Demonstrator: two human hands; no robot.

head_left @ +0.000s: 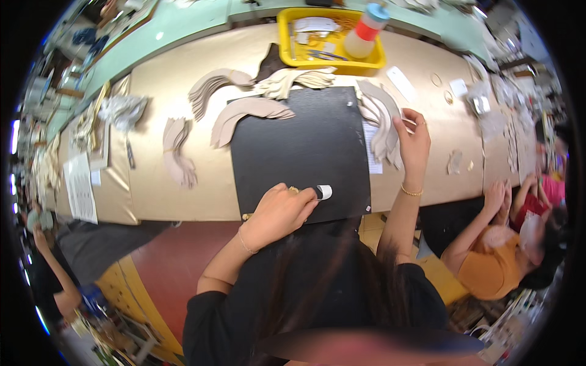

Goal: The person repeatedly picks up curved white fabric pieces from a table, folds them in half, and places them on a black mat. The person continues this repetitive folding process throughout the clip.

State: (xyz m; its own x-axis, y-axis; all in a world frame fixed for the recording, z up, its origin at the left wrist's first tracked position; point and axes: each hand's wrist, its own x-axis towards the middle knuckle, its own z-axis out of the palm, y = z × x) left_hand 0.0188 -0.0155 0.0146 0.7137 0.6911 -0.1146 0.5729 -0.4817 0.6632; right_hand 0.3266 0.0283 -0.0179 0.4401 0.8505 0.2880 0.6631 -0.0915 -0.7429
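Note:
My left hand [278, 210] is closed around a small black-and-white object [324, 192] whose exact kind I cannot make out, low over the black board [299, 152]. At the board's right edge my right hand [415, 140] has its thumb and fingers curled at the edge of a stack of grey curved cut pieces [386, 116]; it appears to pinch one. Beige curved pieces [247, 116] overlap the board's upper left corner. A fan of cream pieces [293, 80] lies along its far edge.
A yellow tray [332, 68] holding a bottle [366, 32] and snips [326, 55] stands at the back. More beige stacks [217, 85] and a banded bundle [176, 149] lie left. Crumpled plastic [123, 111] sits farther left. A person in orange [491, 262] works close on the right.

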